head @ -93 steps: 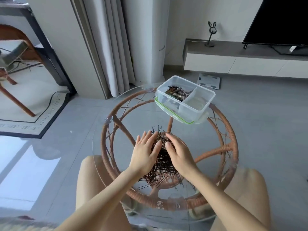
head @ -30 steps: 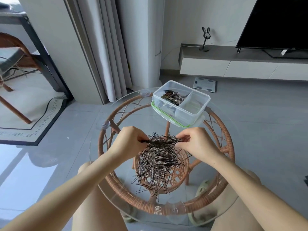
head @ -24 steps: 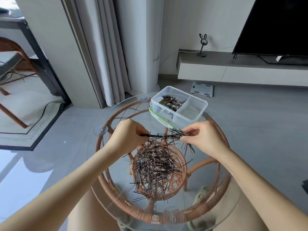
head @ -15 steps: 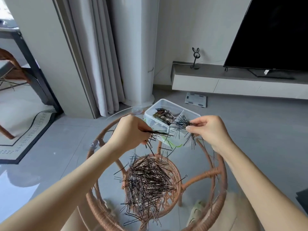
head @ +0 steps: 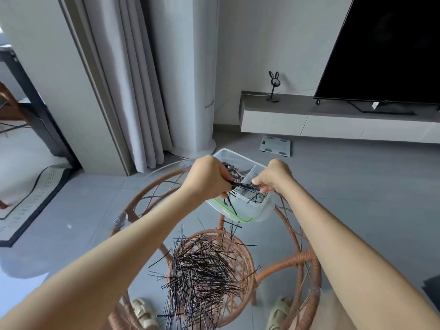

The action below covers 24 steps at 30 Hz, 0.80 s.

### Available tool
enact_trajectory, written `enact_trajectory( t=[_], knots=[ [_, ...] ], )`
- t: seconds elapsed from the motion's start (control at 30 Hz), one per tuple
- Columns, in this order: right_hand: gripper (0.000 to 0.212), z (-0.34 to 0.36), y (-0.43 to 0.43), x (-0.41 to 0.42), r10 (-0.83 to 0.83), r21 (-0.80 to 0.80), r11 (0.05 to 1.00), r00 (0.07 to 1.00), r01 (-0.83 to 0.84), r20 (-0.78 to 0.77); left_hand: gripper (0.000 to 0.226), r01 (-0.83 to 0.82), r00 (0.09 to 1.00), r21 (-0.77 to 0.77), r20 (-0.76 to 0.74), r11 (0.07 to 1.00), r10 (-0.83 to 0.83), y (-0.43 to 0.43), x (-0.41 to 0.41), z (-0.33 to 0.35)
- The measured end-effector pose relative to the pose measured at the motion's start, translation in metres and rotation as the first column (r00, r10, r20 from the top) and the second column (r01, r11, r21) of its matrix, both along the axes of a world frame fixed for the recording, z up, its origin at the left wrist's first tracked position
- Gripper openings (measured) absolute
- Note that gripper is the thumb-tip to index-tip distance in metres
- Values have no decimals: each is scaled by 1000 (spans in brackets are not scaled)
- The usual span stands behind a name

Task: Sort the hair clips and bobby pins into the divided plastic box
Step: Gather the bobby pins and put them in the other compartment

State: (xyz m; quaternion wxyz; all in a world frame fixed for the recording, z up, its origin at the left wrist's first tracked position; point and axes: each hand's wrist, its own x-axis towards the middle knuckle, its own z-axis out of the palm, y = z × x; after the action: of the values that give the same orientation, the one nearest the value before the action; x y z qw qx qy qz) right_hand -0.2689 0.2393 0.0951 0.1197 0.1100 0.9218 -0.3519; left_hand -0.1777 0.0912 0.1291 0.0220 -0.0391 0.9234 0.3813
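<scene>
The left hand (head: 209, 178) has its fingers curled, pinching one end of a bundle of bobby pins (head: 245, 186). The right hand (head: 273, 178) pinches the other end between thumb and fingertips, with its other fingers loosely bent. 1 second ago the 2 hands held this same bundle just above the heap. They have since carried it away from the body and now hold it over the divided plastic box (head: 240, 209), low over the right-hand compartment. Black pins already show in that compartment, which looked bare 3 seconds ago. At least 1 pin hangs down from the bundle across the box's front wall.

The hair clips (head: 232, 169) lie in the left-hand compartment, beyond the divider and apart from the pins. The box stands at the far edge of the glass tabletop (head: 152, 234).

The pile of bobby pins (head: 200, 270) is still large and lies nearer the body on the tabletop, with a few loose pins between it and the box. Judging from this, the clips look sorted and the pins are going over in handfuls, so many more trips seem needed. The likely risk is that dangling pins fall outside the wall when the hands let go.
</scene>
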Motion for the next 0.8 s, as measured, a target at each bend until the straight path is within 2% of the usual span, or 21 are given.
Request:
enact_trajectory(
  t=[0.2, 0.3, 0.4, 0.5, 0.63, 0.7, 0.8],
  knots=[
    [17, -3, 13, -4, -79, -192, 978, 996, 85, 39, 23, 3, 1000, -76, 16, 997, -2, 19, -31, -1],
    [4, 3, 30, -1, -91, -235, 969, 995, 81, -30, 25, 13, 1000, -86, -10, 996, -14, 35, -45, -2],
    [21, 1, 47, 5, -146, -243, 964, 979, 109, -140, 26, 3, 998, -139, -62, 990, -12, 55, -60, -11],
    [17, -14, 60, 7, -245, -381, 908, 957, 172, -152, 28, -50, 995, -184, -99, 982, 33, 73, -71, -28],
    [14, -29, 66, 18, -180, -374, 920, 974, 118, -136, 25, -90, 994, -215, -81, 972, 74, 83, -72, -48],
    [16, -34, 65, 22, -136, -401, 912, 984, 80, -114, 27, -81, 996, -181, -47, 980, 74, 83, -72, -56],
    [15, -39, 60, 28, -78, -445, 895, 993, 32, -85, 18, -35, 994, -67, 104, 997, 42, 83, -69, -64]
  ],
)
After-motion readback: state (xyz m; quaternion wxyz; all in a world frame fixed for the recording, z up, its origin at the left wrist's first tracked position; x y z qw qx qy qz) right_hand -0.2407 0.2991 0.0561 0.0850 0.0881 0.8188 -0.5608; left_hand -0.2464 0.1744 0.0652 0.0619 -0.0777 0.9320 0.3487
